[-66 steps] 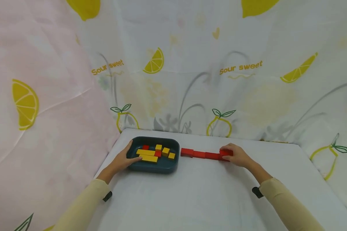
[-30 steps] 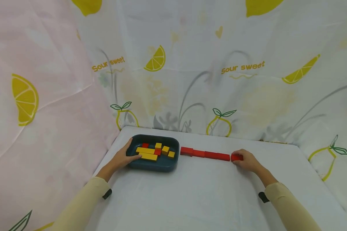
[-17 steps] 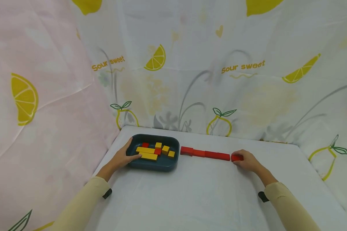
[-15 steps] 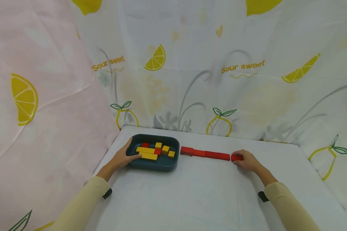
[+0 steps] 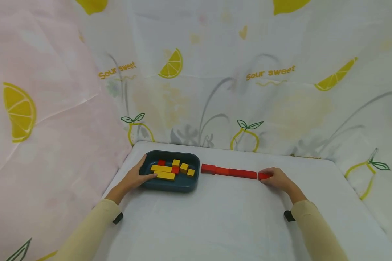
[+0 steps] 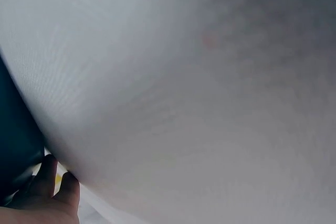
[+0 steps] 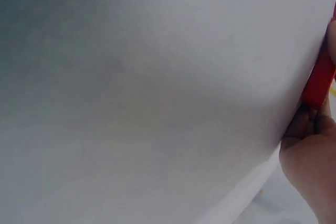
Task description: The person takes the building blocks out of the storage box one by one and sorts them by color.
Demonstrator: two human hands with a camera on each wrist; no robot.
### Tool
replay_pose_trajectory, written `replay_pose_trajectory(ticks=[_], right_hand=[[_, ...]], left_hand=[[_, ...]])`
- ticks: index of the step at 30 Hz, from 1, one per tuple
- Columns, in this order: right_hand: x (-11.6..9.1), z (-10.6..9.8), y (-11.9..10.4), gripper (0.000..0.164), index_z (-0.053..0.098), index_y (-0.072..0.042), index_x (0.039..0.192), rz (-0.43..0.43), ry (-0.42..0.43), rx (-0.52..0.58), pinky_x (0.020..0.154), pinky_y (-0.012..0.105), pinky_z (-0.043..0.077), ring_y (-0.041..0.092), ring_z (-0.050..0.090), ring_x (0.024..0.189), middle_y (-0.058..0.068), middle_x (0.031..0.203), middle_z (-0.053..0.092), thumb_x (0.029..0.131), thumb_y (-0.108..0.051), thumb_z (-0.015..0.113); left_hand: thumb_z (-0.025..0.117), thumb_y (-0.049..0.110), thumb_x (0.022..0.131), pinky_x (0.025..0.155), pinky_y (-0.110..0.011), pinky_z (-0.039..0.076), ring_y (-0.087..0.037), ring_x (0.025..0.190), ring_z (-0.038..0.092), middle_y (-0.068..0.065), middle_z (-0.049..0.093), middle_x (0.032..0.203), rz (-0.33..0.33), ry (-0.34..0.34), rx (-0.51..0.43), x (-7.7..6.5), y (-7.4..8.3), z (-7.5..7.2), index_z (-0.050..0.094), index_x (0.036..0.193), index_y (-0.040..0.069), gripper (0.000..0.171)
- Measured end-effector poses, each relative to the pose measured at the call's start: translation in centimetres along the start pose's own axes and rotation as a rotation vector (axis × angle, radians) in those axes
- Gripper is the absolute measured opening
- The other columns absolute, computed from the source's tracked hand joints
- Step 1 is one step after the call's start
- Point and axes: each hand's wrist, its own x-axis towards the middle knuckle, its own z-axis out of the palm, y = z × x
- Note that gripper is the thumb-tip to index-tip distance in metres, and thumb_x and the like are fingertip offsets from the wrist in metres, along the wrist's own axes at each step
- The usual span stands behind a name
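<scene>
Sleeves, cream cloth, two: left (image 5: 88, 232) and right (image 5: 317, 232) are entering from the near side, and we are seeing a broad stretch of white tablecloth (image 5: 196, 224) running between them.

Left hand (image 5: 134, 177): part-spread, gripping the left end of a dark blue-green, round-cornered tray (image 5: 174, 188), its thumb reaching over the near rim.

Tray contents: two long yellow bars (image 5: 164, 175) are lying side by side; yellow cubes (image 5: 184, 168) and small red blocks (image 5: 175, 169) are sitting about them.

Right hand (image 5: 277, 178): nearly closed, pinching one small red block (image 5: 264, 175).

Row of red blocks (image 5: 233, 173): lying end to end, starting just beside the tray's right edge and ending a narrow gap short of the pinched block.

Farther: a strip of cloth is separating tray and row from the table's back edge; behind, a lemon-printed backdrop (image 5: 215, 54) is hanging.
</scene>
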Motion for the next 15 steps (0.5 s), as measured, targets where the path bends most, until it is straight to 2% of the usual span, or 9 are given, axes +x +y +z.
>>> replay_pose_trajectory(ticks=[6,15], right_hand=[[0.1,-0.3,-0.5,0.051,0.060,-0.004,0.133,0.072,-0.028,0.101,0.096,0.048,0.048,0.036,0.045,0.119,0.022,0.134,0.053,0.088,-0.024,0.074],[0.2,-0.4,-1.1,0.048,0.063,-0.005,0.130,0.097,-0.050,0.095,0.097,0.049,0.046,0.035,0.045,0.118,0.022,0.136,0.053,0.087,-0.022,0.074]], left_hand=[[0.066,0.066,0.083,0.113,-0.071,0.017,-0.051,0.146,0.018,-0.025,0.006,0.164,0.011,0.003,-0.015,0.0,0.2,-0.2,-0.008,0.160,0.024,0.114],[0.066,0.065,0.083,0.114,-0.070,0.017,-0.050,0.147,0.017,-0.024,0.006,0.165,-0.004,-0.008,-0.010,0.1,0.2,-0.1,-0.008,0.159,0.024,0.114]])
